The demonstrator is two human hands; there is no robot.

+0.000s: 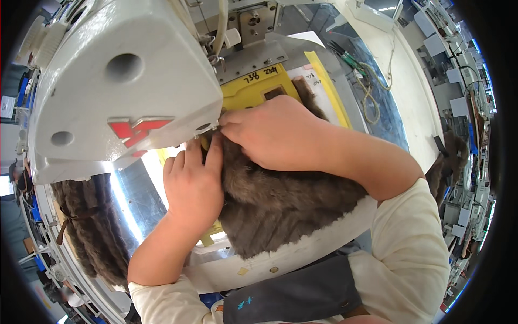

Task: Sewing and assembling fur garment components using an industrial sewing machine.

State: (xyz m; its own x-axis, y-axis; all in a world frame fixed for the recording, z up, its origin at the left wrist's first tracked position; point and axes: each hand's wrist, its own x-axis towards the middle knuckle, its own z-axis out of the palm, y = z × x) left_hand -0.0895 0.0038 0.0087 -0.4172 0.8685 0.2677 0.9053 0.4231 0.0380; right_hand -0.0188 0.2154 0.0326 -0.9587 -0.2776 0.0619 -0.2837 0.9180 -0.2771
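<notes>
A brown fur piece (270,216) lies across the front of the sewing machine's bed, its uneven lower edge toward me. My left hand (193,186) rests at its left edge with fingers stretched forward, fingertips close under the machine head. My right hand (275,132) reaches over the fur from the right. Its fingers are bent and pressed together beside the machine head; what they pinch is hidden. Just beyond it lies a yellow template (253,86) with handwritten marks and a cut-out window. A narrow strip of brown fur (308,96) shows along the template's right side.
The large white sewing machine head (124,81) overhangs the left side. A bundle of dark fur (89,227) hangs at the left table edge. Green-handled tools (350,60) and a looped yellowish cord (369,100) lie at the far right.
</notes>
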